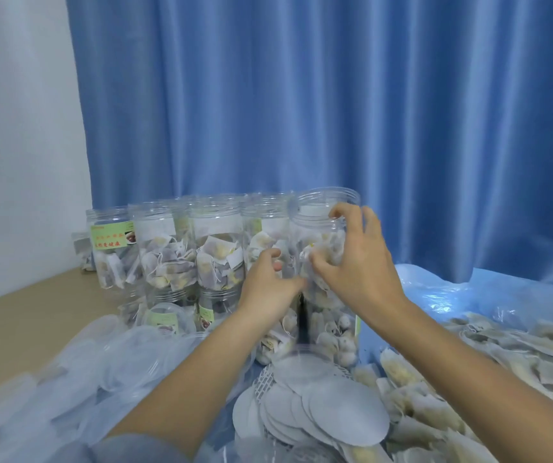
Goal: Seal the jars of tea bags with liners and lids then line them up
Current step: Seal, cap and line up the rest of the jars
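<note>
Right hand (358, 262) curled round upper wall of tall open jar (327, 269), thumb low, fingertips up near the neck; left hand (268, 285) at the same jar's left side, fingers bent against it, grip on it probable but partly hidden; jar upright, nearest of the group, filled with tea bags, mouth bare, no liner or lid on it; just behind and to its left, more jars (168, 248), also filled, all open-mouthed so far as visible, standing close together in rough rows, some lower ones in front, blurred; directly before the held jar, loose heap of round liners (335, 406), overlapping; to the left, clear lids (125, 355), heaped in plastic wrap, blurred; to the right, loose tea bags (502, 355) spread on blue plastic sheet (435, 295); tan table (18, 315) at far left; blue curtain (302, 95) behind. Progress, as judged: filling apparently done; sealing early, no capped jar in view; liners, lids and final lining-up all left.
</note>
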